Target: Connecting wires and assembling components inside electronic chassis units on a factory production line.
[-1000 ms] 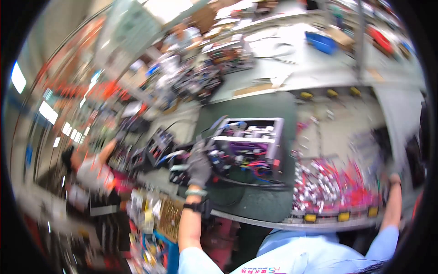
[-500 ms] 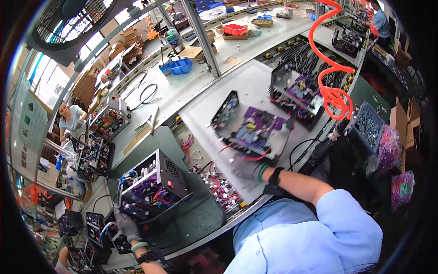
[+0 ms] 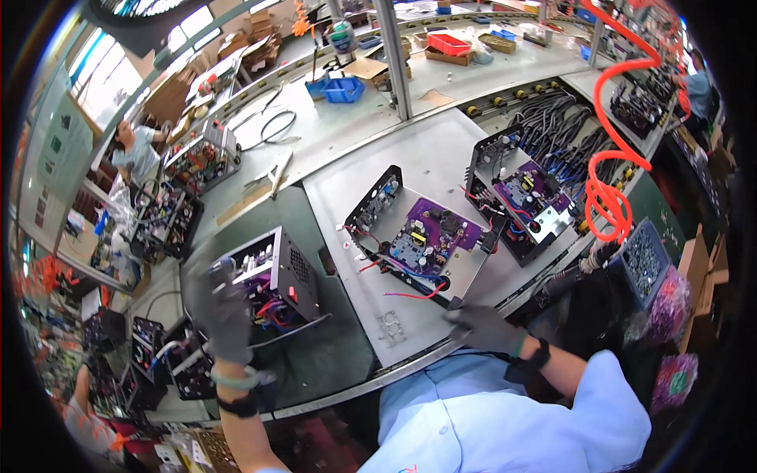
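My left hand (image 3: 222, 311), in a grey glove and smeared by motion, is over the left side of a black metal chassis (image 3: 298, 276) with wires and boards inside; its finger posture is unclear. My right hand (image 3: 485, 327), also gloved, is at the front edge of a pale flat board (image 3: 339, 213), its fingers stretched to the left, gripping nothing visible. On that board rests an open chassis (image 3: 377, 206) with a purple circuit board (image 3: 430, 236) and loose red wires. A second open chassis (image 3: 524, 193) stands behind it to the right.
Black cables (image 3: 544, 118) lie in a recess at the back right. An orange coiled hose (image 3: 607, 197) hangs at the right, near a blue bin of screws (image 3: 645, 264). Blue trays (image 3: 341, 90) sit beyond a metal post (image 3: 394, 63). Another person (image 3: 136, 154) works at the far left.
The pale board has slid left and now covers the connectors that showed beside it. My right hand has moved right to its front edge. My left hand has lifted from the chassis's lower corner.
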A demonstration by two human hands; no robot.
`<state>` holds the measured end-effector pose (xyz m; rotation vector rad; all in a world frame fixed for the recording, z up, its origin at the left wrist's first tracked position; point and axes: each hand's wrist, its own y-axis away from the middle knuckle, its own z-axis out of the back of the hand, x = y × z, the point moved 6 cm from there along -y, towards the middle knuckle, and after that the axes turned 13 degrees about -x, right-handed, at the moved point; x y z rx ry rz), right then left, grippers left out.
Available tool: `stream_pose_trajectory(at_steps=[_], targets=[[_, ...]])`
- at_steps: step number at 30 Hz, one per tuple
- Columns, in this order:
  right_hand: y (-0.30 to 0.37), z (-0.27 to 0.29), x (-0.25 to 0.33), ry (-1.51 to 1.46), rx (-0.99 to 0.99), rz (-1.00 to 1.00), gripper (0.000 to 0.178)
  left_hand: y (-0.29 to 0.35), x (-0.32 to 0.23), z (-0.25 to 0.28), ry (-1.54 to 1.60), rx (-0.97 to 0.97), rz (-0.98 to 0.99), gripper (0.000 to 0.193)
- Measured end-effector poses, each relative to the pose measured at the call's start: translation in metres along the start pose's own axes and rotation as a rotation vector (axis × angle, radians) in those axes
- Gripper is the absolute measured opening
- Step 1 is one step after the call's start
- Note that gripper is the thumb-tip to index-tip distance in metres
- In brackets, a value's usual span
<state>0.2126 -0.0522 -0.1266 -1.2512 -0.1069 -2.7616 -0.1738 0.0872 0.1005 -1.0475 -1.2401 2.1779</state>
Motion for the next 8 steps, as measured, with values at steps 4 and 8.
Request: stream_pose_trajectory(at_steps=[4, 8], targets=[[0.017, 0.058, -0.02, -0.036, -0.687, -0.176, 0.07, -0.003, -0.037, -0.16, -0.06, 0.397, 0.06, 0.049], [-0.001, 0.033, 0.014, -0.034, -0.584, -0.001, 0.104, 0.019, -0.012, -0.246, -0.341, 1.082, 0.605, 0.075]])
